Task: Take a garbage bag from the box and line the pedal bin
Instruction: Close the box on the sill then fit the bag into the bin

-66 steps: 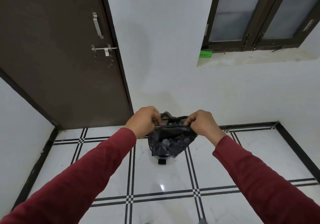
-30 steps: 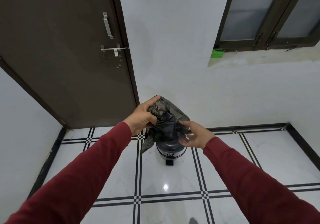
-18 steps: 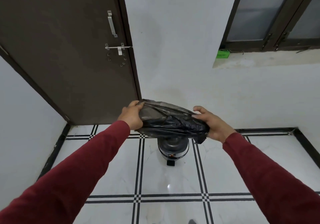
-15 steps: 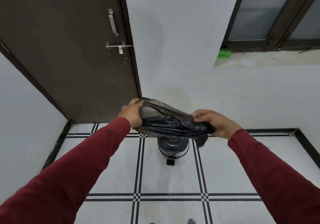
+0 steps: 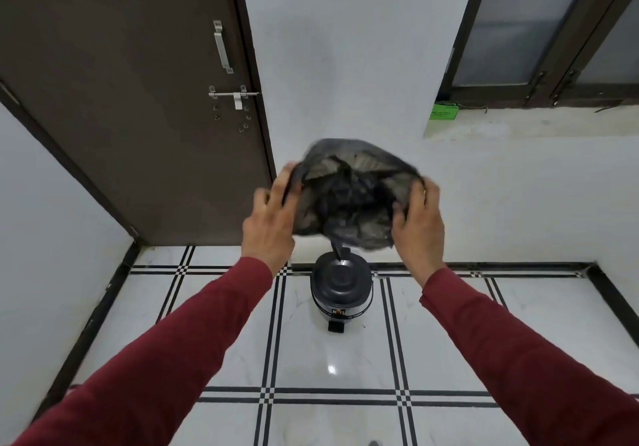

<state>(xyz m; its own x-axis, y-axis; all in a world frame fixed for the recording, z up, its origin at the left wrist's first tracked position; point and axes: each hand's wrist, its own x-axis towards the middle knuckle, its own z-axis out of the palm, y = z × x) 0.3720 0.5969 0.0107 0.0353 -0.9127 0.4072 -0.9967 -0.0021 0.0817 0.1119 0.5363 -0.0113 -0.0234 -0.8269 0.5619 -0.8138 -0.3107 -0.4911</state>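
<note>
A black garbage bag [image 5: 349,196] hangs crumpled and puffed up in the air between my two hands. My left hand [image 5: 271,224] grips its left edge, fingers partly spread. My right hand [image 5: 416,224] grips its right edge. Below the bag, a small dark pedal bin [image 5: 340,288] stands on the tiled floor against the wall, its lid down and its pedal facing me. A strip of the bag dangles just above the lid. The green box [image 5: 443,111] sits on the window ledge at the upper right.
A dark brown door [image 5: 138,100] with a bolt stands at the left. A window with dark frames [image 5: 553,31] is at the upper right above a white ledge. White floor tiles with black lines spread around the bin.
The bag was stretched flat between my hands; now it is raised and ballooned open. Both hands have lifted and turned their backs towards me.
</note>
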